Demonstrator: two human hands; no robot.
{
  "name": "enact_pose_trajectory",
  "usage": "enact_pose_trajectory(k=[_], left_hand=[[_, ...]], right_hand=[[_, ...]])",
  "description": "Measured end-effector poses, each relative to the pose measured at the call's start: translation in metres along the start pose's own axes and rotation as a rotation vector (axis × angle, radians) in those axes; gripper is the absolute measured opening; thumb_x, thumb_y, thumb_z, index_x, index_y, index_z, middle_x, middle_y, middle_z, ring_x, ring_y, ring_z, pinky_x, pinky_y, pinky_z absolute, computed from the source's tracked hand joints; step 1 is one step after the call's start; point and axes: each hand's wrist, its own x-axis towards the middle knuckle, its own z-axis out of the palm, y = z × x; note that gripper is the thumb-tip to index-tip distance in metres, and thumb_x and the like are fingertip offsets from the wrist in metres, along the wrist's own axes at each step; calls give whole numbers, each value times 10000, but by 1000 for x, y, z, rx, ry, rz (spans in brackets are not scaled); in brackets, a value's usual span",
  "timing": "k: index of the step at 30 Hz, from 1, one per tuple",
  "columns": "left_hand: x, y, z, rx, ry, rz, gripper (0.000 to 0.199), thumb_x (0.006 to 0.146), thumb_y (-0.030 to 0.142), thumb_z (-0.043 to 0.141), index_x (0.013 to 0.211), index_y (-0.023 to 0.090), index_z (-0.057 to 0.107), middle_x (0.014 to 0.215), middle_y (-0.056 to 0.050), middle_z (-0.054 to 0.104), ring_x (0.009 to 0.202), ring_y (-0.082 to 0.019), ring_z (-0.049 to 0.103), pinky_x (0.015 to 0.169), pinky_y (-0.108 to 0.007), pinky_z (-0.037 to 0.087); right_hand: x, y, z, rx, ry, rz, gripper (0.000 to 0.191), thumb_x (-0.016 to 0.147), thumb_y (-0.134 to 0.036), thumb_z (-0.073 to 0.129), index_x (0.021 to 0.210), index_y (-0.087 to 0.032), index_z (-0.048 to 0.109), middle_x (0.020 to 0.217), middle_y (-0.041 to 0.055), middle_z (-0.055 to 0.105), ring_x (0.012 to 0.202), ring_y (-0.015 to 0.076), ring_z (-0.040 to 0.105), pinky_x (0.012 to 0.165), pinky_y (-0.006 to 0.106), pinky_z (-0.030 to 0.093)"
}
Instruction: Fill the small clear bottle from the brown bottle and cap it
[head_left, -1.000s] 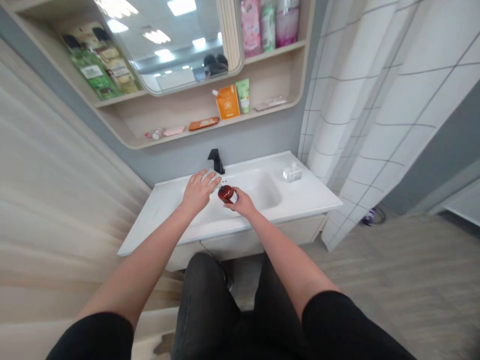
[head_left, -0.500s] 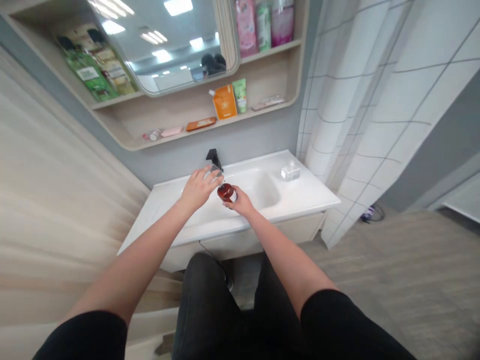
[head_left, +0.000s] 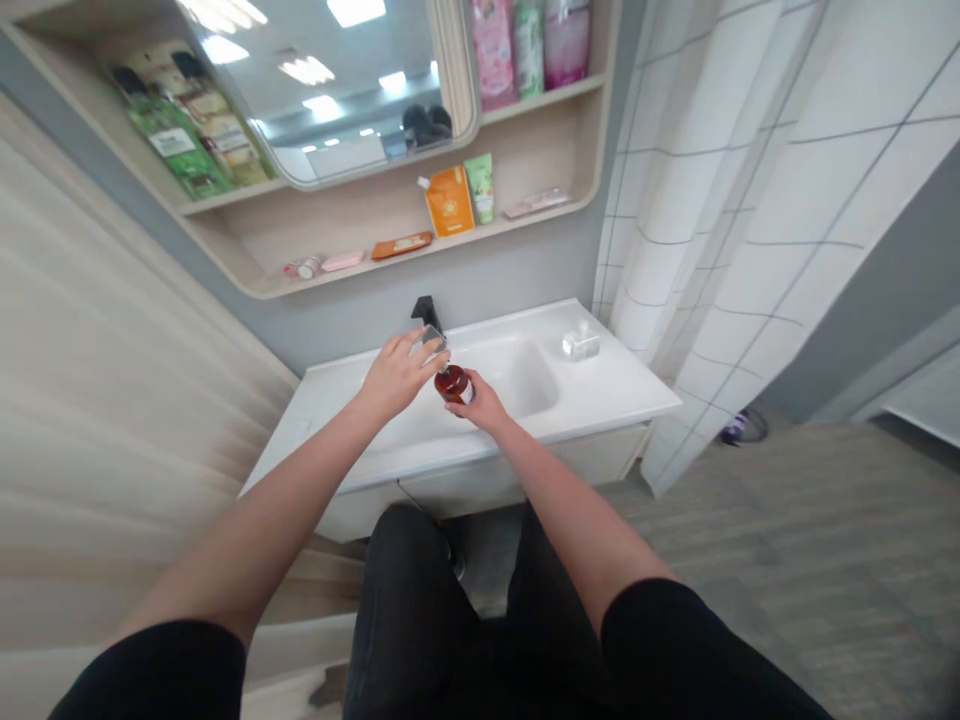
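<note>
My right hand [head_left: 482,400] is wrapped round an amber bottle [head_left: 452,384] with a white label, held tilted over the front of the white sink [head_left: 529,375]. Just left of it, the fingers of my left hand [head_left: 399,372] are closed on a clear, see-through container [head_left: 433,340]. The container's lower end is close to the bottle's neck; I cannot tell whether the two touch. Behind my left hand stands a black faucet [head_left: 426,312]. Part of the container is hidden by my fingers.
A clear bottle with a pump top [head_left: 580,344] stands on the counter's right. Above hang a mirror [head_left: 330,110] and a shelf holding an orange pouch [head_left: 451,203], a green tube [head_left: 480,190] and small packs. Curtains flank the sink, a beige one [head_left: 112,350] on the left.
Both hands stay nearly in place. The clear container and the bottle's neck show only a very slight shift; both remain held.
</note>
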Motion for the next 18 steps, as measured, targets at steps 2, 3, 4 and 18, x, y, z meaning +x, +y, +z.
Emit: enact_pose_trajectory(k=[2,3,4,18], left_hand=[[0,-1,1,10,7,13,554,987,110,534,1485,303,681,1611,-141,614,1617,-393,411,1202,-632,435],[0,-1,2,14,9,18,554,990,107,526,1485,302,679,1608,-140,617,1619,-392,410,1199,-631,437],[0,-2,2,16,10,21,554,993,104,519,1485,304,677,1605,-137,620,1621,-391,408,1198,-629,438],[-3,-5,7,-20,22,35,549,1002,107,506,1489,295,677,1623,-132,608,1631,-388,392,1204,-629,432]], right_hand=[[0,3,1,11,5,-2,877,711,-485,951,1470,-227,593,1427,113,709,1315,349,674,1213,523,499],[1,3,1,14,5,-3,879,709,-488,953,1468,-229,594,1425,112,710,1315,351,675,1214,525,497],[1,4,1,17,4,-4,874,709,-491,953,1464,-230,597,1421,111,712,1313,351,676,1213,526,497],[0,3,0,1,-12,-9,863,722,-488,949,1466,-234,593,1405,100,725,1278,336,689,1186,499,507]])
